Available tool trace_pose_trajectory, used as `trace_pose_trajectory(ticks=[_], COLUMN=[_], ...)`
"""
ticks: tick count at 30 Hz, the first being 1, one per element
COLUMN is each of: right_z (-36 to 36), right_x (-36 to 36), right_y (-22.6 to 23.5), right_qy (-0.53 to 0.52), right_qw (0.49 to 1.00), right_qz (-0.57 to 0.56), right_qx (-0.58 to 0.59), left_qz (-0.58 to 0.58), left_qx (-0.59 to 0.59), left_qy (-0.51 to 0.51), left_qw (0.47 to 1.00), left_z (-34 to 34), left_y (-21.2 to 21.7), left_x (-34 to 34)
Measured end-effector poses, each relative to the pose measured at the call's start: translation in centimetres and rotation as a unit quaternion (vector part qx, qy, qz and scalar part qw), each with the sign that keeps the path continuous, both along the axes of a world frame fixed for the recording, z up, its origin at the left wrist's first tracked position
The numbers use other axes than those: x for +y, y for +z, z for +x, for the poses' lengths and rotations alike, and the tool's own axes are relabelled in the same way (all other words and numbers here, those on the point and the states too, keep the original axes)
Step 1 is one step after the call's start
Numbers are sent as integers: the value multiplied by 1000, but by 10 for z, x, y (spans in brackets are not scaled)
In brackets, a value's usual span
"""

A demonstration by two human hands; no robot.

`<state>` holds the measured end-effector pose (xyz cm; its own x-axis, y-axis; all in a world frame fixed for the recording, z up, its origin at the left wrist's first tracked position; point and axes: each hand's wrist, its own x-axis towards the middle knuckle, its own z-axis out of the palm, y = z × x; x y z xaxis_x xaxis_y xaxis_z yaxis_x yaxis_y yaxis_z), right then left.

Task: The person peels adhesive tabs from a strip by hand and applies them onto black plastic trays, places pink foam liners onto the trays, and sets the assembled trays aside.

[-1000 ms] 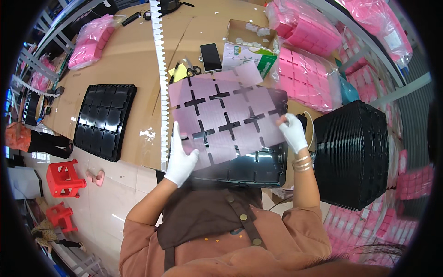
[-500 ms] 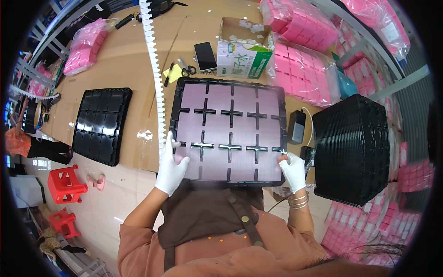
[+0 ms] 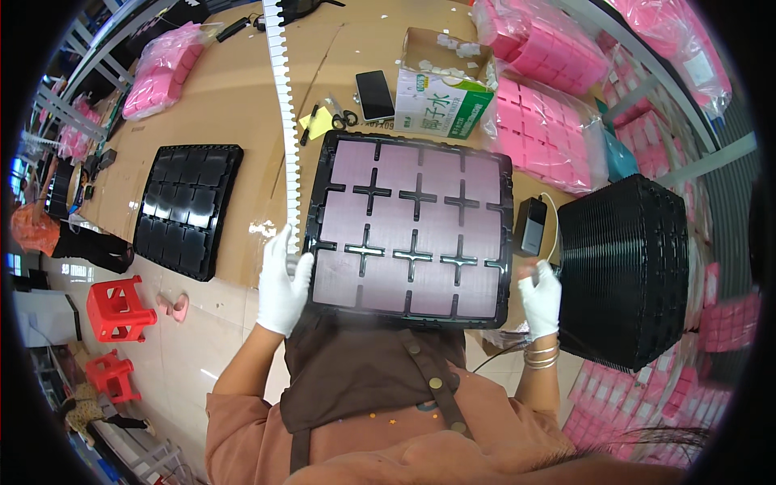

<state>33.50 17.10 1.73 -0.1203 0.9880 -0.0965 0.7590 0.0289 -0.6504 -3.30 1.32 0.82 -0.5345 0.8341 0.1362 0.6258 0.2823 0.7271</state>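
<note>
A black plastic tray [image 3: 508, 210] lies at the table's near edge in front of me, its flat pinkish-purple pieces [image 3: 388, 222] filling the cells between raised cross-shaped ribs. My left hand [image 3: 281, 287], in a white glove, is open beside the tray's lower left side, thumb apart from the fingers. Whether its thumb touches the rim I cannot tell. Just off the lower right side is my right hand [image 3: 540, 299], also gloved, with bare fingertips curled in and slightly blurred. I see nothing in it.
Right of me stands a tall stack of black trays [image 3: 622, 271], near a power bank [image 3: 530, 226] with a white cable. Another black tray [image 3: 187, 210] lies left, past a white toothed strip [image 3: 284, 121]. Behind are a carton [image 3: 440, 109], phone [image 3: 375, 95], scissors [image 3: 346, 120] and bagged pink trays [image 3: 541, 133].
Both hands have come away from the tray's sides, the left outward to the left, the right outward to the right. The whole view has shifted slightly.
</note>
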Motion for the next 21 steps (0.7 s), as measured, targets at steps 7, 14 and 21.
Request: trace_pose_trajectory(ticks=[7, 14, 21], right_z=[-93, -106, -88], right_x=[76, 121, 92], right_y=[-12, -39, -32], right_qy=[267, 271, 317], right_qw=[932, 891, 872], right_qz=[202, 238, 262], right_qx=[-141, -276, -266], left_qz=[-71, -133, -57], left_qx=[204, 346, 334], left_qy=[-231, -177, -236], left_qw=[949, 912, 911], left_z=[2, -20, -21], left_y=[-8, -34, -28], left_x=[119, 170, 128])
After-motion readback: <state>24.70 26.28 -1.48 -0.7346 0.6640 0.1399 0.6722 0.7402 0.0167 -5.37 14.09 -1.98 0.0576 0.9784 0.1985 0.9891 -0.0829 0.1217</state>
